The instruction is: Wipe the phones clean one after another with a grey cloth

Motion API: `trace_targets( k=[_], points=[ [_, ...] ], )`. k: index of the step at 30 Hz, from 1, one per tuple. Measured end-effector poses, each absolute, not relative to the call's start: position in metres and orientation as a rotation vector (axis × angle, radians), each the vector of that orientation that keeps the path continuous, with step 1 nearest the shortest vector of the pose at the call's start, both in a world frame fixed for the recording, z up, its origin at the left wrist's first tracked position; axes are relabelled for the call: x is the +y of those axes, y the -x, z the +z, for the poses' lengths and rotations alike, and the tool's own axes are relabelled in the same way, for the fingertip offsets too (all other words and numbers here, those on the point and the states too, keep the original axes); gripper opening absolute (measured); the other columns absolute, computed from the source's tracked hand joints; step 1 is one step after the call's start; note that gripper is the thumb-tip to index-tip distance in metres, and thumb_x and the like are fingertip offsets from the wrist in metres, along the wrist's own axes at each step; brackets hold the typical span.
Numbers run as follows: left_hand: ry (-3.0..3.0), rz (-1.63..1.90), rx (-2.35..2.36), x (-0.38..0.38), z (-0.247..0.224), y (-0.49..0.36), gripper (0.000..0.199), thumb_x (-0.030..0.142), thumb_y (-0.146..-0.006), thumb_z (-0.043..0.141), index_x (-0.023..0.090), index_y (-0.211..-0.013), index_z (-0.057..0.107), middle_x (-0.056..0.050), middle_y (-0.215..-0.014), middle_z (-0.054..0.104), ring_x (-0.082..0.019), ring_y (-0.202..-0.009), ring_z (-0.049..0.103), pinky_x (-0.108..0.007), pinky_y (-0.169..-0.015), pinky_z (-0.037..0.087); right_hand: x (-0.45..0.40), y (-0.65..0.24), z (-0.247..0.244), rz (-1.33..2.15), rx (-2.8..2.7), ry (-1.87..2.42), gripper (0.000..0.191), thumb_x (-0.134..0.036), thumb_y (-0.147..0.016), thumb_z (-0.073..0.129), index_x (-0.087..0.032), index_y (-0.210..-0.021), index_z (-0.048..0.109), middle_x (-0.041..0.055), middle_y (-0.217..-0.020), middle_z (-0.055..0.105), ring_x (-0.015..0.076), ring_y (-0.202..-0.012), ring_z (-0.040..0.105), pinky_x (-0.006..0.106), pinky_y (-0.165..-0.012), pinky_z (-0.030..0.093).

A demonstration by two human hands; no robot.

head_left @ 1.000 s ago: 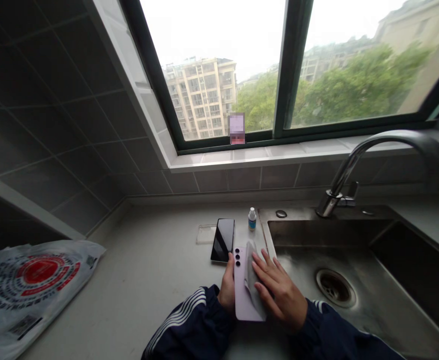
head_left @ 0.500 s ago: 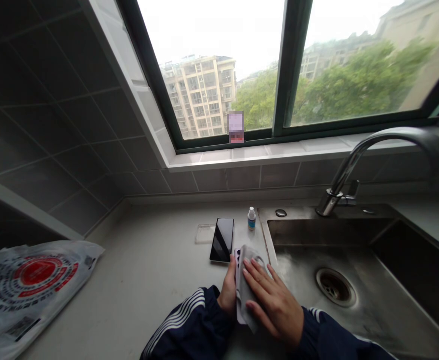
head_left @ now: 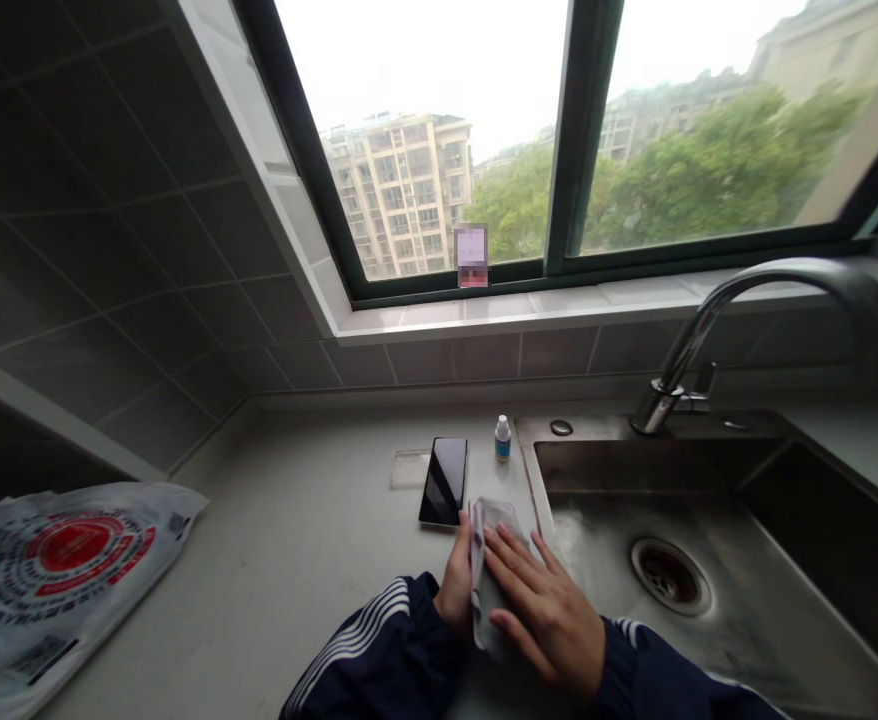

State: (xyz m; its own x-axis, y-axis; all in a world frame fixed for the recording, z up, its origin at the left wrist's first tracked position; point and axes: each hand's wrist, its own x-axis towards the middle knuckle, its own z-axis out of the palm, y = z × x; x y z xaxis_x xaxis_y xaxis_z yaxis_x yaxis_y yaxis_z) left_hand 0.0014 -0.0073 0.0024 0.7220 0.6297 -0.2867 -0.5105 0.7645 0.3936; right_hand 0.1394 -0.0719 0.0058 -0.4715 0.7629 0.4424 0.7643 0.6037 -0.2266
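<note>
My left hand (head_left: 455, 582) is closed around the left side of a smartphone, its thumb along the edge. A grey cloth (head_left: 493, 512) covers nearly all of that phone's upward face. My right hand (head_left: 542, 610) lies on the cloth with fingers stretched out flat, pressing it against the phone. Just beyond my hands, another smartphone (head_left: 444, 482) with a black screen rests on the counter, overlapping a clear phone case (head_left: 407, 469). To its right stands a small white-capped bottle (head_left: 503, 440) with a blue label.
At right is a steel sink (head_left: 596, 480) with a drain (head_left: 670, 577) and a curved chrome faucet (head_left: 679, 350). A printed plastic bag (head_left: 71, 580) lies on the counter (head_left: 259, 560) at left. Behind runs a window sill (head_left: 499, 308).
The cloth has spread over the phone's upper left part, hiding the camera lenses that showed before. My right hand has shifted slightly left and down; my left hand stays in place.
</note>
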Motion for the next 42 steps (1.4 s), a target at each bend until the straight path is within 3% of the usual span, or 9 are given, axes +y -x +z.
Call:
trace_targets(
  k=[6, 14, 23, 29, 35, 42],
  points=[
    [-0.298, 0.674, 0.449, -0.006, 0.000, -0.001, 0.070, 0.067, -0.087, 0.037, 0.006, -0.099, 0.070, -0.016, -0.096, 0.072, -0.027, -0.119, 0.057, -0.038, -0.114, 0.026, -0.074, -0.139, 0.005, 0.026, -2.294, 1.159, 0.047, -0.027, -0.095, 0.047, -0.016, -0.141, 0.045, 0.0074, -0.148, 0.041, 0.0269, -0.140, 0.032, 0.049, -0.114, 0.029],
    [-0.311, 0.677, 0.384, -0.011, -0.004, 0.001, 0.065, 0.061, -0.090, 0.037, 0.010, -0.116, 0.066, -0.014, -0.117, 0.067, -0.024, -0.131, 0.046, -0.036, -0.118, 0.017, -0.071, -0.139, -0.004, -0.025, -2.363, 1.319, 0.067, -0.041, -0.097, 0.042, -0.012, -0.152, 0.019, 0.0130, -0.155, 0.021, 0.0332, -0.143, 0.021, 0.059, -0.112, 0.023],
    [-0.353, 0.692, 0.333, -0.010, -0.006, 0.000, 0.066, 0.059, -0.092, 0.032, 0.010, -0.125, 0.061, -0.013, -0.131, 0.060, -0.023, -0.140, 0.032, -0.034, -0.120, 0.007, -0.070, -0.140, -0.007, -0.007, -2.322, 1.356, 0.066, -0.043, -0.098, 0.037, -0.014, -0.153, 0.015, 0.0118, -0.156, 0.020, 0.0329, -0.144, 0.020, 0.059, -0.111, 0.025],
    [-0.413, 0.645, 0.233, -0.015, -0.004, -0.002, 0.060, 0.057, -0.093, 0.033, 0.017, -0.131, 0.056, -0.008, -0.135, 0.057, -0.020, -0.144, 0.024, -0.034, -0.120, 0.001, -0.068, -0.141, -0.009, -0.014, -2.247, 1.376, 0.067, -0.042, -0.098, 0.035, -0.012, -0.153, 0.012, 0.0143, -0.157, 0.018, 0.0343, -0.144, 0.018, 0.060, -0.110, 0.025],
    [-0.428, 0.655, 0.293, -0.016, 0.000, 0.000, 0.063, 0.058, -0.093, 0.030, 0.015, -0.129, 0.058, -0.009, -0.133, 0.058, -0.021, -0.142, 0.027, -0.034, -0.120, 0.002, -0.070, -0.139, -0.007, 0.011, -2.303, 1.316, 0.066, -0.045, -0.099, 0.034, -0.013, -0.153, 0.016, 0.0136, -0.157, 0.019, 0.0336, -0.145, 0.016, 0.058, -0.112, 0.021],
    [-0.395, 0.606, 0.368, -0.015, 0.002, 0.000, 0.073, 0.066, -0.088, 0.032, 0.008, -0.118, 0.064, -0.016, -0.117, 0.066, -0.027, -0.130, 0.047, -0.040, -0.118, 0.015, -0.075, -0.135, -0.004, 0.024, -2.321, 1.219, 0.062, -0.046, -0.098, 0.036, -0.013, -0.151, 0.026, 0.0107, -0.155, 0.024, 0.0300, -0.145, 0.018, 0.050, -0.117, 0.011]
  ],
)
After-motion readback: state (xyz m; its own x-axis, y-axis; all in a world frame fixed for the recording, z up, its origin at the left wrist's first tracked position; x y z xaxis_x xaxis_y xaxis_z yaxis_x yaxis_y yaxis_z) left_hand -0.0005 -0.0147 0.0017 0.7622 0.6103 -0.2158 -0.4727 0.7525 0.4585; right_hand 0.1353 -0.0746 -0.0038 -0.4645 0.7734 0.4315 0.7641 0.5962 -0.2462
